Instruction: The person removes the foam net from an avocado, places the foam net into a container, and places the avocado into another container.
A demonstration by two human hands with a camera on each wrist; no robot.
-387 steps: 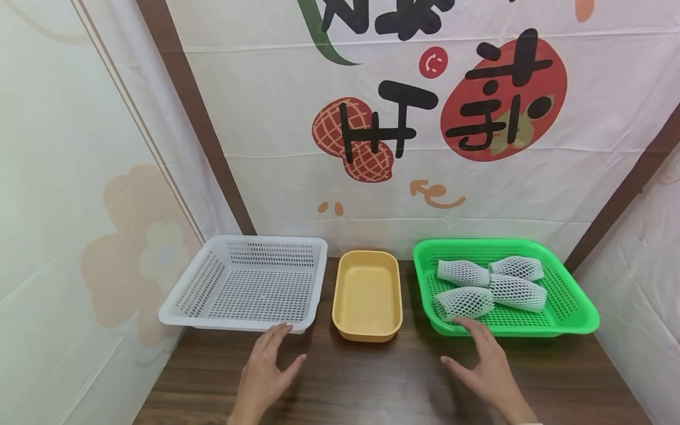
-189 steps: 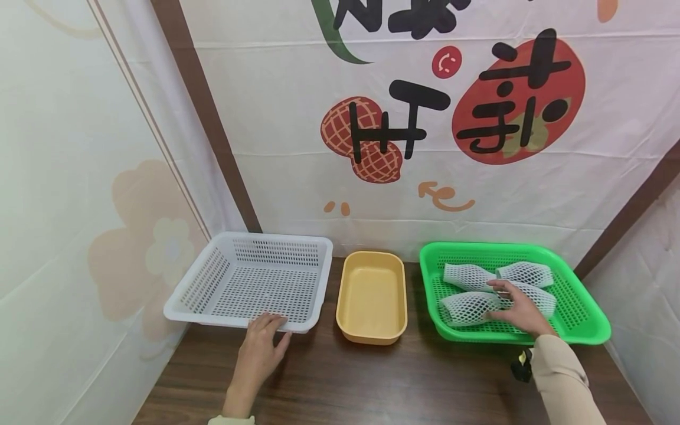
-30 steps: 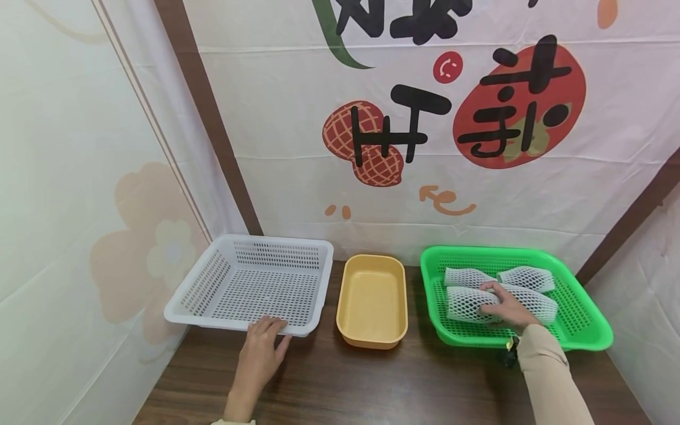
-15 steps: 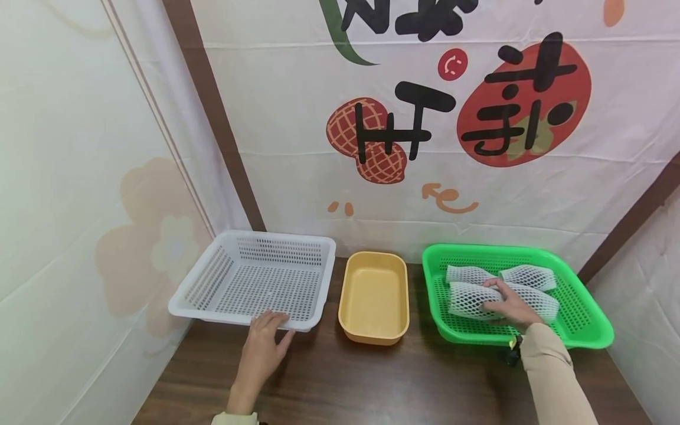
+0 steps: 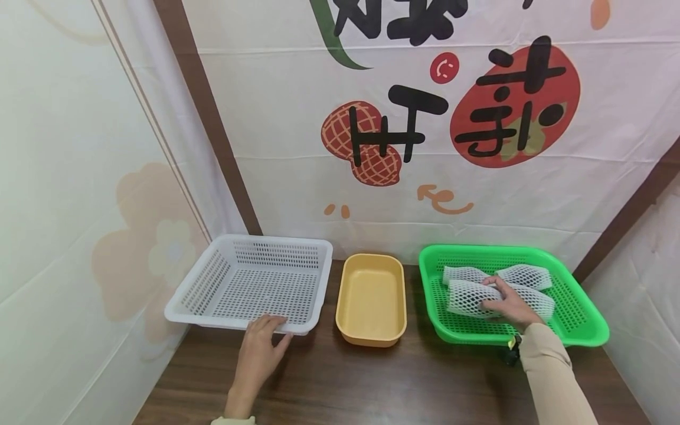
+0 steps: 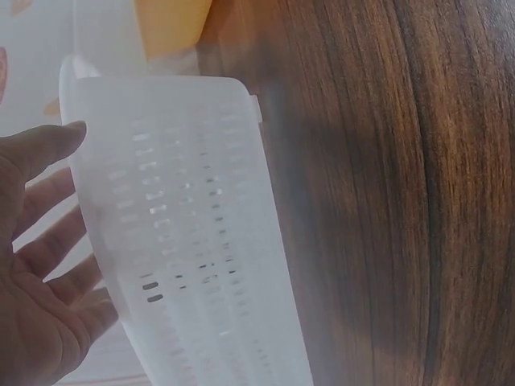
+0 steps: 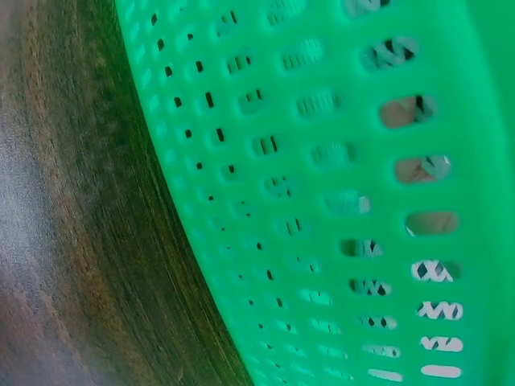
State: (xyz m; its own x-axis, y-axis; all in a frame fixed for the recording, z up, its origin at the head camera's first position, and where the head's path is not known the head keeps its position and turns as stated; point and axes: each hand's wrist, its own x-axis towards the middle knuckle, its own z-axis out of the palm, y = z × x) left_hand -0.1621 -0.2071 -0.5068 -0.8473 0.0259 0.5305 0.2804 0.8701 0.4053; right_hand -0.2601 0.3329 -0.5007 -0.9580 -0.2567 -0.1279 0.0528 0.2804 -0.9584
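In the head view, my right hand (image 5: 512, 307) reaches into the green basket (image 5: 584, 321) and pinches a white foam net sleeve (image 5: 470, 299) between thumb and fingers. More foam net sleeves (image 5: 526, 276) lie beside and behind it. The right wrist view is mostly filled by the green basket's slotted wall (image 7: 265, 185), with bits of netting and skin showing through. My left hand (image 5: 257, 348) holds the near rim of the white basket (image 5: 212, 321), fingers over the rim and thumb (image 6: 60, 145) on the outer side. Its fingertips are hidden behind the rim.
A yellow tray (image 5: 372, 341) stands between the two baskets on the dark wooden table (image 5: 372, 383). Behind them hangs a printed cloth (image 5: 292, 195), with pale cloth walls on either side.
Both hands began near the baskets' front edges. The right has gone into the green basket and taken hold of the near-left foam net sleeve, now slightly raised. The left has settled on the white rim.
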